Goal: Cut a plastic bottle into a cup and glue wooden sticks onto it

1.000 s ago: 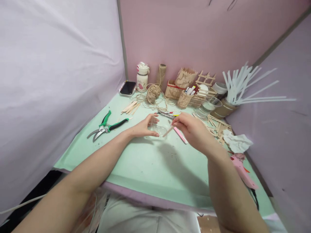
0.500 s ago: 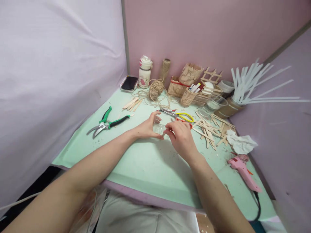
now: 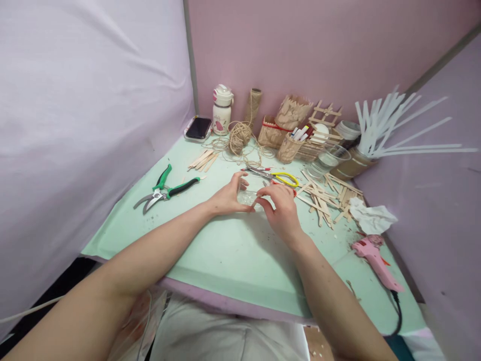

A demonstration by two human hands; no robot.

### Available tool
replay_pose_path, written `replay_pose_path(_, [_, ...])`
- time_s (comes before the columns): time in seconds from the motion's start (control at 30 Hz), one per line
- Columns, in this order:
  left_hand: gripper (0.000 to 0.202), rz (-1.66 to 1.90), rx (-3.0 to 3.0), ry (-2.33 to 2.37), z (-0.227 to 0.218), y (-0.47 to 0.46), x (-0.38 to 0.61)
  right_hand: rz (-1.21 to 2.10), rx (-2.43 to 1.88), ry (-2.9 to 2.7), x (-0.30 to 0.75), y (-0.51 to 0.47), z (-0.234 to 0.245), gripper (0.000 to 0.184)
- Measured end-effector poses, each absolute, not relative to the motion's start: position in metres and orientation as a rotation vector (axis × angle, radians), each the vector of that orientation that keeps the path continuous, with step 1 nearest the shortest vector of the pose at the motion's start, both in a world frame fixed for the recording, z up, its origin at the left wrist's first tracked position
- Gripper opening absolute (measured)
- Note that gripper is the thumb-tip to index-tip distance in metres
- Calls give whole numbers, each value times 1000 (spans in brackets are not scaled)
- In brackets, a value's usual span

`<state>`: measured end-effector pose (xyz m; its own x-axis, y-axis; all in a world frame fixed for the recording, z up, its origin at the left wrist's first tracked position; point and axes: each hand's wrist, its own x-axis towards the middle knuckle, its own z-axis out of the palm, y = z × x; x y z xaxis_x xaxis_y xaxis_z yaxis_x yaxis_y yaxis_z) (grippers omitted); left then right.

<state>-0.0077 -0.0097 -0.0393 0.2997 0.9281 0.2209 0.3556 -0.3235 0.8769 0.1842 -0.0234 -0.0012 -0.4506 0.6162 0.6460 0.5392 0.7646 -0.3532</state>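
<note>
My left hand (image 3: 230,197) curves its thumb and fingers around a clear plastic cup (image 3: 246,196) low over the table. My right hand (image 3: 281,206) pinches a short piece of wooden stick (image 3: 254,203) against the near side of the cup, close to my left thumb tip. Just behind the hands lie scissors with yellow handles (image 3: 286,178). A red handle (image 3: 295,192) shows partly behind my right hand. Fingers hide much of the cup.
Green-handled pruners (image 3: 162,191) lie left. Loose craft sticks (image 3: 319,200), crumpled tissue (image 3: 372,215) and a pink glue gun (image 3: 378,260) with its cord are right. Behind stand a twine ball (image 3: 240,136), a bottle (image 3: 222,113), stick-built holders (image 3: 289,148) and white strips (image 3: 376,128).
My right hand has shifted slightly with its fingers at the stick piece, still against the cup. My left hand keeps its hold. The view has moved a little.
</note>
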Motion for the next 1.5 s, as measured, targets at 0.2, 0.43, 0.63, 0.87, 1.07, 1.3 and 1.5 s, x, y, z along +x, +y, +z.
replay_pose_path(0.2, [98,1007,1839,1156,-39,-10,-6,211,-894,-2117,184,-24,-2,6])
replay_pose_path(0.43, [98,989,1851,1162,-38,-10,-7,214,-867,-2091,183,-23,-1,4])
replay_pose_path(0.63, [104,956,1875,1133,-35,-11,-10,287,-863,-2061,184,-24,3,3])
replay_pose_path(0.87, [104,805,1867,1096,-17,-14,-22,276,-899,-2079,190,-22,6,3])
replay_pose_path(1.07, [97,623,1861,1039,-2,-14,-40,321,-975,-2118,204,-17,11,4])
replay_pose_path(1.3, [106,603,1831,1049,1,-10,-50,472,-943,-2100,224,-12,20,8])
replay_pose_path(1.5, [123,712,1877,864,-10,-11,-32,603,-1101,-1735,237,-15,29,0])
